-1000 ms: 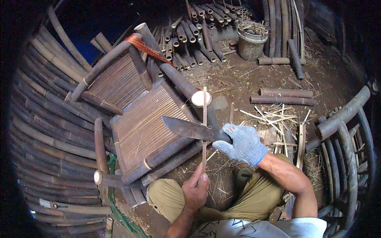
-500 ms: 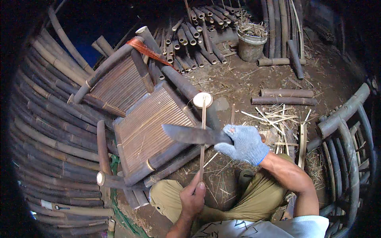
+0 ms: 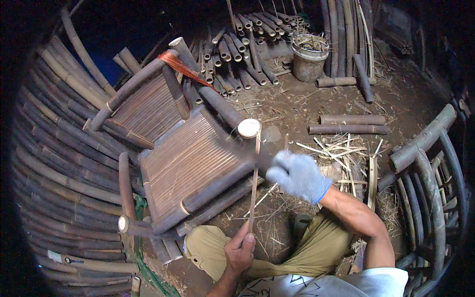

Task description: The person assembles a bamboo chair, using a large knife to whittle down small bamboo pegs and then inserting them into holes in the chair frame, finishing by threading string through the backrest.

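In my bare left hand point(image 3: 239, 251) the fingers pinch the lower end of a thin bamboo strip point(image 3: 254, 198). The strip stands nearly upright in view, its top beside the pale cut end of a bamboo chair's point(image 3: 173, 210) armrest pole. My right hand point(image 3: 298, 175), in a grey knitted glove, is closed round the handle of a machete point(image 3: 263, 161). Its dark blade is smeared by motion and crosses the strip below the pole's end; whether it touches the strip I cannot tell. The glove hides the handle.
Split bamboo slivers point(image 3: 341, 151) lie on the dirt floor at right, below two short bamboo lengths point(image 3: 351, 128). A bucket of shavings point(image 3: 309, 62) stands beyond, beside stacked bamboo poles point(image 3: 237, 49). Another bamboo frame point(image 3: 430, 198) is at far right, and dark poles point(image 3: 64, 163) line the left.
The blade has gone from sharp to blurred, with the gloved hand slightly left and its wrist turned. The strip's top has shifted from over the pole's cut end to its right side.
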{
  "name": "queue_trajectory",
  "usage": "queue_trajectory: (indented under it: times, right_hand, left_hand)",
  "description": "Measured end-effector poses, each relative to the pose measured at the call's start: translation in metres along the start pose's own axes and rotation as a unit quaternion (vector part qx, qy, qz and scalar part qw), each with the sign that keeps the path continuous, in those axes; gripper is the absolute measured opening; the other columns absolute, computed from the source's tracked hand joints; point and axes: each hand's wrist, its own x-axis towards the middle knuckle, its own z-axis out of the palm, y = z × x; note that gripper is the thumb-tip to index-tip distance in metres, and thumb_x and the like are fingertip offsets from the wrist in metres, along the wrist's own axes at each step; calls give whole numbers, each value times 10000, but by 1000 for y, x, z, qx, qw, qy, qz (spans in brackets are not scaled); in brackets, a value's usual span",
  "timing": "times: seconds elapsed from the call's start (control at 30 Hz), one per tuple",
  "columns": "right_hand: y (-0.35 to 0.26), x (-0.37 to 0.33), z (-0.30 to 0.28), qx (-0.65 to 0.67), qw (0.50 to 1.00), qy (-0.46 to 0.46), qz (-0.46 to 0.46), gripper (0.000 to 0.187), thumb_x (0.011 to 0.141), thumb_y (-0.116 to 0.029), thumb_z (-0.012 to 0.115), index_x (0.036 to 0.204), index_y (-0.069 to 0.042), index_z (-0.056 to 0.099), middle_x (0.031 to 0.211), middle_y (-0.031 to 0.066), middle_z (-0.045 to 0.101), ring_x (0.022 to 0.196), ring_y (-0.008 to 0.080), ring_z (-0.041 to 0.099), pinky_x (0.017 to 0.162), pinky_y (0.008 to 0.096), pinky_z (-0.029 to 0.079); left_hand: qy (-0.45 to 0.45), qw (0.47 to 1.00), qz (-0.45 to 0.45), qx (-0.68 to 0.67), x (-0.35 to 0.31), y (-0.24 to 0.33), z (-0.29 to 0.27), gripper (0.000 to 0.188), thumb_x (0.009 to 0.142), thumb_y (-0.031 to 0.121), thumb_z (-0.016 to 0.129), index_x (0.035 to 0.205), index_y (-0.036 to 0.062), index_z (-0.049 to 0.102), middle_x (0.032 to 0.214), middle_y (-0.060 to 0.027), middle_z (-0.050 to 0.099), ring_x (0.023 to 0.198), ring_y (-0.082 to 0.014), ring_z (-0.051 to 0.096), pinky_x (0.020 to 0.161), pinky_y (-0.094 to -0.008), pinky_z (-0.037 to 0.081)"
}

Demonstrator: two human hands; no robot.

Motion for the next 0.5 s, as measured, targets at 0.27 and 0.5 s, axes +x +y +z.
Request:
queue_trajectory:
  times: [0.27,0.5]
  right_hand:
    - [79,28,-8,-86,987,129,35,346,946,-345,561,812,-31,614,766,202,628,740,405,650,643,496,516]
    - [-28,-9,-6,-48,990,-126,-38,531,840,-593,642,825,-62,634,751,183,659,719,379,674,622,473,525]
  left_hand:
    - [-29,996,84,23,-9,-18,-10,463,991,166,526,1411,-25,483,664,14,539,553,-51,466,509,-224,402]
    - [-87,890,-94,-439,45,25,10,540,1065,234,374,1539,46,197,538,23,345,363,-73,341,372,-240,340]
